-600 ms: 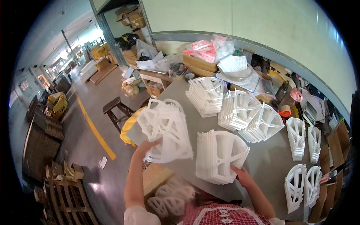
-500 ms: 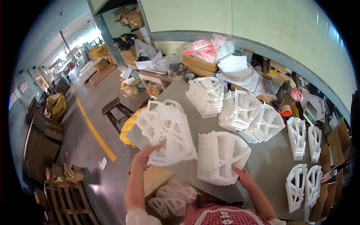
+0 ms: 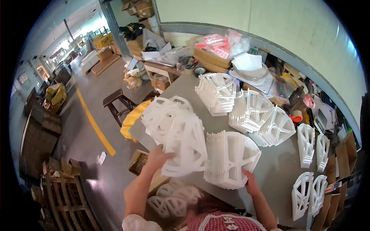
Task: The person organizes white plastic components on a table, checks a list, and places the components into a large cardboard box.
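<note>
Holding white cut-out plastic pieces (image 3: 187, 140) in the left hand (image 3: 158, 157) at the centre of the frame, gripped at the lower left edge with the thumb across the face. Touching the lower right edge of a white layered stack (image 3: 229, 163) with the right hand (image 3: 251, 182), just right of centre; cannot tell whether closed on it. Can see similar stacks (image 3: 243, 117) on the grey table (image 3: 275, 167) toward upper right. Cannot read the red-and-white packet (image 3: 332, 187) at lower right: too small.
</note>
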Tool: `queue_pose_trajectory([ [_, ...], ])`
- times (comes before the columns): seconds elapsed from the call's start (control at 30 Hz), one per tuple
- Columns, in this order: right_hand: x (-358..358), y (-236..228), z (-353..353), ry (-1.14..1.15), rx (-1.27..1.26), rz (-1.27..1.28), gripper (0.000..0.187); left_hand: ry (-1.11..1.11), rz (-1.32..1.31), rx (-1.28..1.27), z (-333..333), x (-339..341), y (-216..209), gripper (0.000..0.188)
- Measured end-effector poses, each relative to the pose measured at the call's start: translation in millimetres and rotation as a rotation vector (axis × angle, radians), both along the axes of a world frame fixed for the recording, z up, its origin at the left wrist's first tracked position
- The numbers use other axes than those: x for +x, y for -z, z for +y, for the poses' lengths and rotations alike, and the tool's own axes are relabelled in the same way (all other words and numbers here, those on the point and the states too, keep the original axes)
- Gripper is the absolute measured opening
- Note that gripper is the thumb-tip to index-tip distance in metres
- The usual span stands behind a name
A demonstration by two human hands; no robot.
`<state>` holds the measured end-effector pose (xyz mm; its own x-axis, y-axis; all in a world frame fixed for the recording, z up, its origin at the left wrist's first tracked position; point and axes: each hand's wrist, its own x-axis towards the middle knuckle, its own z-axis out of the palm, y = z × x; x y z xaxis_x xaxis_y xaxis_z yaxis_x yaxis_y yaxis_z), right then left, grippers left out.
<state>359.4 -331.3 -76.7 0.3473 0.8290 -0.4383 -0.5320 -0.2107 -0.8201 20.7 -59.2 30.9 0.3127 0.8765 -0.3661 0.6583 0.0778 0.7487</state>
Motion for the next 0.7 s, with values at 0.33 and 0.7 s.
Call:
queue_pose_trajectory([
  [0.33,-7,-4,0,0.048,0.085,0.124,0.054,-0.131,-0.373,0.100,-39,-19,37,0.073],
  [0.7,-12,-10,-9,0.032,0.093,0.196,0.056,-0.641,-0.854,-0.226,-170,-98,26,0.052],
])
